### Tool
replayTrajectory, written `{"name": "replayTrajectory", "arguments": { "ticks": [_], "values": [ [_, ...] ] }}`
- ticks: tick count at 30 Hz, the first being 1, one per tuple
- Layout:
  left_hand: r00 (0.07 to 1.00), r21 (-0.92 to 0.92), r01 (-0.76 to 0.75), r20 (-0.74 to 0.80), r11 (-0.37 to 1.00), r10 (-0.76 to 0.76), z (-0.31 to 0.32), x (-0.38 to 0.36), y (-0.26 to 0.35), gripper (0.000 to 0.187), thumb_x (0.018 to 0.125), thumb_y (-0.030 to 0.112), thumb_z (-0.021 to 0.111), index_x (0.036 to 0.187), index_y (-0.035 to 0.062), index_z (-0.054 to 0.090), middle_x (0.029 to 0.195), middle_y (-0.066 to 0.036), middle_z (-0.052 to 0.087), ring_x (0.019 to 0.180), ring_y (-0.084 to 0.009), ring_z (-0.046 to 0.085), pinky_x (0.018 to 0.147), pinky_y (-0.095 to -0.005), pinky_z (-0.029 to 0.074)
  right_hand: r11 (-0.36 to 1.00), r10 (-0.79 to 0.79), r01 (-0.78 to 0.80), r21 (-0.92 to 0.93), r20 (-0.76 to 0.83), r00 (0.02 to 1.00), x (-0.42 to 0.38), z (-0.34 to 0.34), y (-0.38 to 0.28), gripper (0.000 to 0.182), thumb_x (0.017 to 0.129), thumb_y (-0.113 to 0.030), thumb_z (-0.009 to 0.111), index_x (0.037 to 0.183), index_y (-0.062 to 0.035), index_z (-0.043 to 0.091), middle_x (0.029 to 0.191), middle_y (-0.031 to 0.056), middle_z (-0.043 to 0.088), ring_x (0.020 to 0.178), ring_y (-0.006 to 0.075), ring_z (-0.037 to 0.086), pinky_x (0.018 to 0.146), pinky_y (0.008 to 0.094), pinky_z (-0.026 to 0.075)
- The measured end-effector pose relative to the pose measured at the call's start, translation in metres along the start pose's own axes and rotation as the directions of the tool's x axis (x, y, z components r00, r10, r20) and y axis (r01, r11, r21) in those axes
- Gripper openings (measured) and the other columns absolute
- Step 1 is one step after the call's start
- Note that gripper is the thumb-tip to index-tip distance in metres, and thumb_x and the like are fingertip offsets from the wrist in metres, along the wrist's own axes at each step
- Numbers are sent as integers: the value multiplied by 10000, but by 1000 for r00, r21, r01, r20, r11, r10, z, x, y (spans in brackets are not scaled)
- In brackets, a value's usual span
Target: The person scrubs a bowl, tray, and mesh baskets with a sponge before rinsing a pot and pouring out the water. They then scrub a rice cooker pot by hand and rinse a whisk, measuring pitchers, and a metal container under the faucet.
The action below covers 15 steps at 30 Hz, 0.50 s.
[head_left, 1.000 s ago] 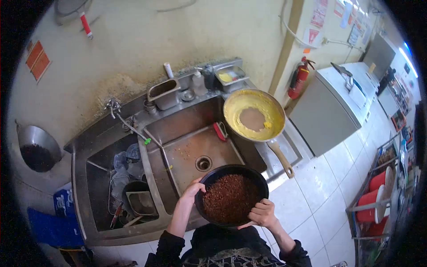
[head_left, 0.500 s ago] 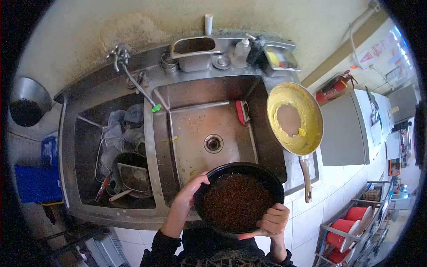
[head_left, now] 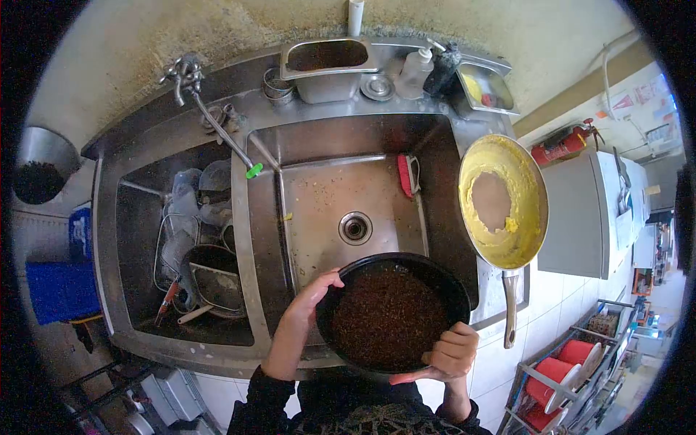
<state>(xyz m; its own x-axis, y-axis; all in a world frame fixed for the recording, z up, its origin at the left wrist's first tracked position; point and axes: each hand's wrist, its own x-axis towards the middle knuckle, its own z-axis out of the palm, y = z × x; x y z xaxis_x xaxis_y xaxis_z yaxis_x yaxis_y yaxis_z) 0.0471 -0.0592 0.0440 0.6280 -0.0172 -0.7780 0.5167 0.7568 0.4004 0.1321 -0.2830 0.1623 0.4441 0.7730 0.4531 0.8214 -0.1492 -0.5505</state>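
A round black pan (head_left: 391,319) with a crusty dark-brown inside is held over the front edge of the sink basin (head_left: 319,196). My left hand (head_left: 313,296) grips its left rim, thumb on top and the other fingers hidden beneath. On the lower right side, my right hand (head_left: 446,355) is closed round the rim, knuckles up. Right of the basin lies a frying pan (head_left: 535,239) coated with yellow residue, its handle toward me. Inside the basin a red scrub brush (head_left: 404,175) leans at the right wall, and crumbs lie round the drain (head_left: 355,228).
The left basin (head_left: 145,290) holds dirty pots and clear containers. A tap (head_left: 217,123) with a green tip reaches between the basins. Along the back stand a steel container (head_left: 326,83), a pump bottle (head_left: 415,76) and a steel tray (head_left: 484,109). Right is a rack (head_left: 558,391) with red-sided containers.
The view has shifted slightly, so the sink and frying pan appear a little displaced. Both hands keep their hold on the black pan, which is tipped slightly differently.
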Motion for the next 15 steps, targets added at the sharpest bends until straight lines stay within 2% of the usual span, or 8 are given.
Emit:
{"name": "replayTrajectory", "arguments": {
  "ticks": [1, 7, 11, 14, 15],
  "values": [
    [999, -20, 29, -37, 999, -29, 2, -1, 3, 366, 660, 119, 486, 1011, 46, 559, 858, -39, 594, 765, -153, 542, 726, -258, 422, 1000, 9, -9, 10, -7, 1000, 5, 2, 1, 411, 334, -424, 689, 445, -131, 423, 419, -42, 279, 369, 114, 302, 411, 252, 185],
    [997, -36, 72, 0, 997, -72, -7, 8, 10, 393, 652, 121, 466, 1032, 78, 555, 823, -33, 564, 738, -149, 535, 685, -276, 432, 999, 52, -52, 1, 49, 997, 8, 7, 12, 433, 344, -421, 713, 447, -125, 415, 409, -47, 296, 367, 114, 317, 415, 254, 196],
    [995, -68, 95, 2, 993, -95, -6, 7, 16, 386, 659, 113, 455, 1029, 65, 552, 826, -33, 565, 723, -146, 537, 659, -271, 437, 997, 73, -73, 14, 55, 996, 19, 8, 12, 444, 346, -426, 728, 453, -123, 421, 401, -49, 303, 362, 114, 322, 414, 255, 198],
    [998, -85, 65, 11, 994, -65, -4, 6, 17, 371, 662, 106, 450, 1015, 60, 554, 824, -34, 565, 707, -143, 538, 636, -260, 439, 998, 54, -54, 15, 38, 998, 22, 12, 16, 589, 417, -491, 763, 385, -177, 265, 384, -73, 245, 358, 85, 261, 408, 242, 153],
    [998, -95, 59, 18, 994, -57, -7, 10, 14, 363, 663, 104, 450, 1007, 59, 557, 821, -35, 566, 702, -141, 537, 629, -258, 439, 998, 55, -56, 14, 34, 998, 24, 13, 16, 585, 414, -491, 765, 385, -177, 272, 383, -74, 249, 358, 84, 265, 408, 240, 156]
  ]
}}
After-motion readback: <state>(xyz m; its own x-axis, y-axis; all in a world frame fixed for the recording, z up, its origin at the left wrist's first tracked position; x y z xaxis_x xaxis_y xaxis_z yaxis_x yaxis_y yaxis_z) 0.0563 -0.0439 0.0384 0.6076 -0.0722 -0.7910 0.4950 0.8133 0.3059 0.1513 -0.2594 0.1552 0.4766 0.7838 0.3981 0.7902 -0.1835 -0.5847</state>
